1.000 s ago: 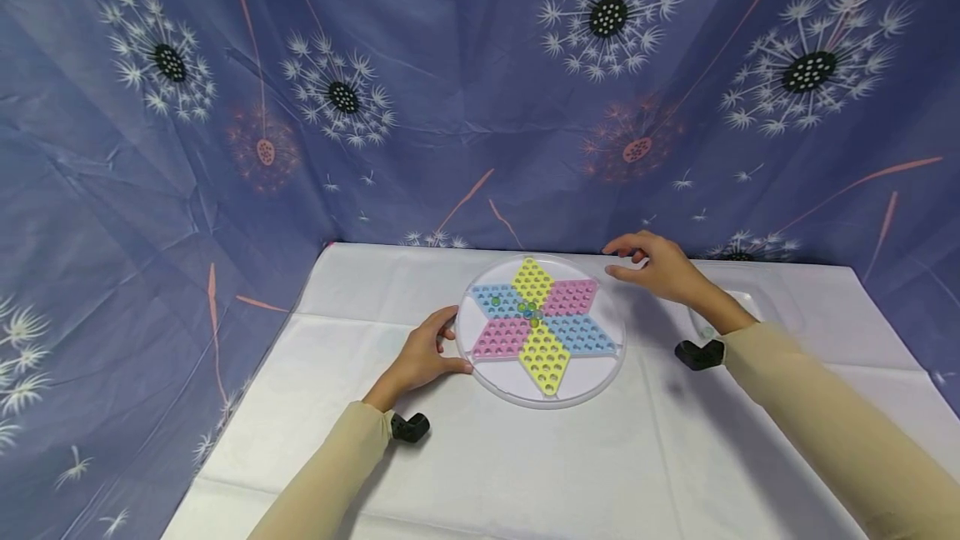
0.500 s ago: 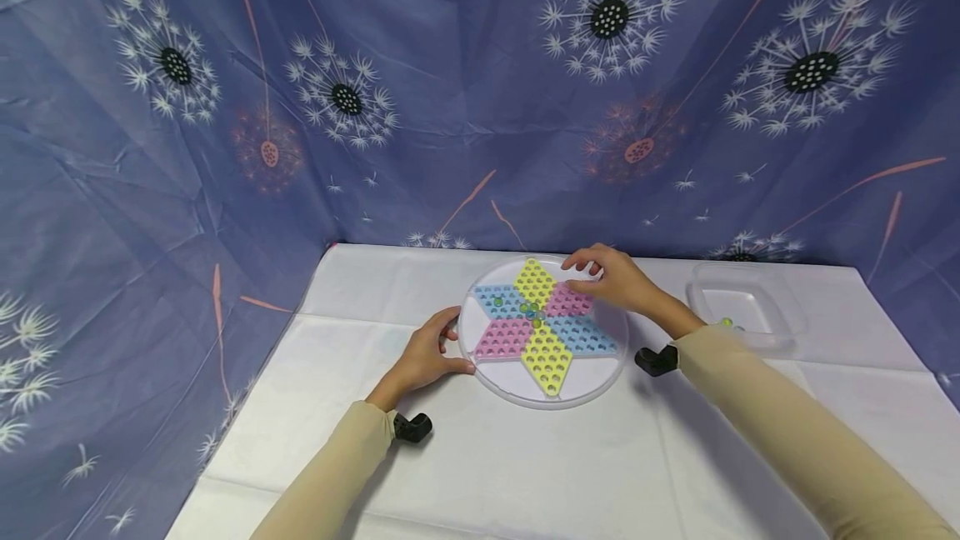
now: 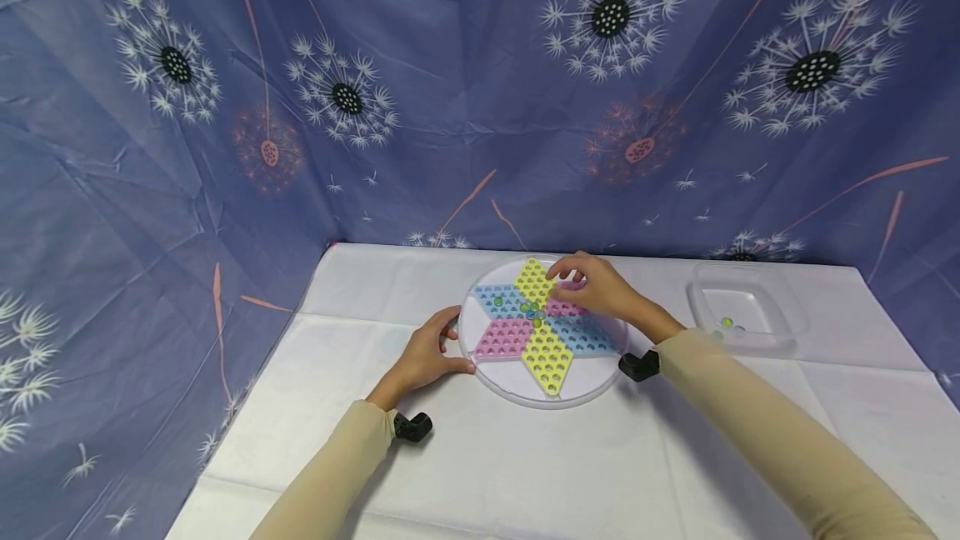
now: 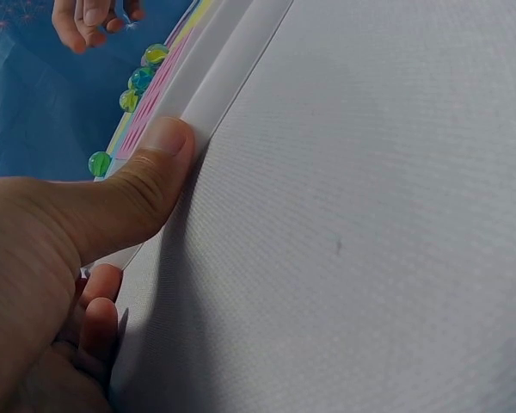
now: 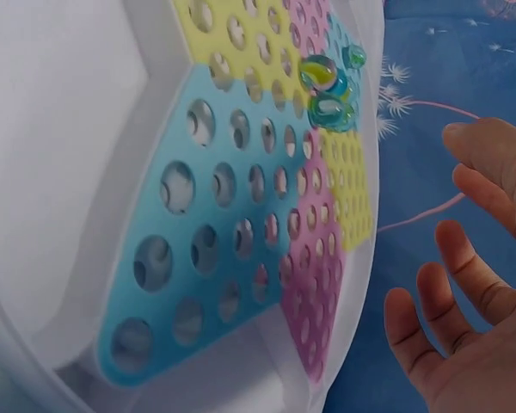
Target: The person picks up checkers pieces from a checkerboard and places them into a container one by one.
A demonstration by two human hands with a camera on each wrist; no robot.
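One round game board lies on the white tablecloth, in the middle of the head view and slightly below its centre. It bears a star of pink, yellow and blue points, all dotted with holes. A cluster of glass marbles sits at the middle of the star, and a single green marble rests on the blue point at the star's upper left.

The left hand, left of the board, grips its edge: the thumb presses on the rim and the other fingers are bent along the outer side. The right hand hangs over the pink point at the star's upper right, thumb and fingers loosely bent and parted; the right wrist view shows nothing in its hold.

At the right of the head view stands a clear plastic box, with a few marbles near its lower left corner. Beige sleeves cover both arms, and a small black device sits at each wrist. A blue curtain with dandelions fills the upper part.
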